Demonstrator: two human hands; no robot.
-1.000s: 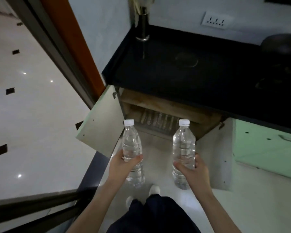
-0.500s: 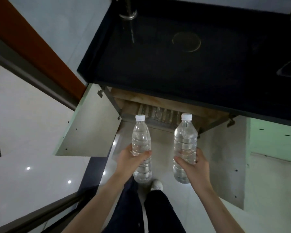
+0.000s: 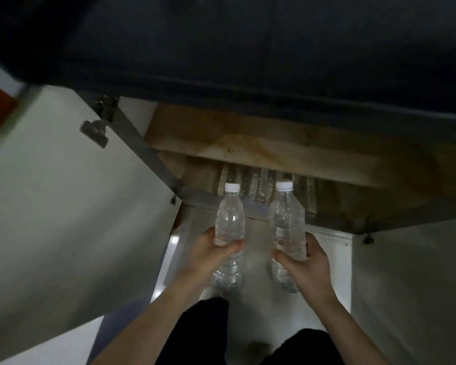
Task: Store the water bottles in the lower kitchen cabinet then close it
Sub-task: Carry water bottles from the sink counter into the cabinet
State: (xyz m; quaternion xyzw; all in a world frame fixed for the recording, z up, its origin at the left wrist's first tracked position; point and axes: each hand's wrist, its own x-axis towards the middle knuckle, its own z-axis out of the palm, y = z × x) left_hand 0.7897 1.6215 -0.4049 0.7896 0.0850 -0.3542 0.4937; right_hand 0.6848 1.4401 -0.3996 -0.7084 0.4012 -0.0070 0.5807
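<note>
Left hand [image 3: 213, 252] grips one clear water bottle [image 3: 229, 222], right hand [image 3: 307, 264] grips another bottle [image 3: 287, 225], both upright, just before the open lower cabinet [image 3: 274, 154] beyond the hands.

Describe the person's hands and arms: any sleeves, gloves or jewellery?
Both forearms are bare to the frame edge, with no sleeves showing. The left hand and right hand wear no gloves; no rings, watch or bracelet can be made out in the dim, soft picture.
</note>
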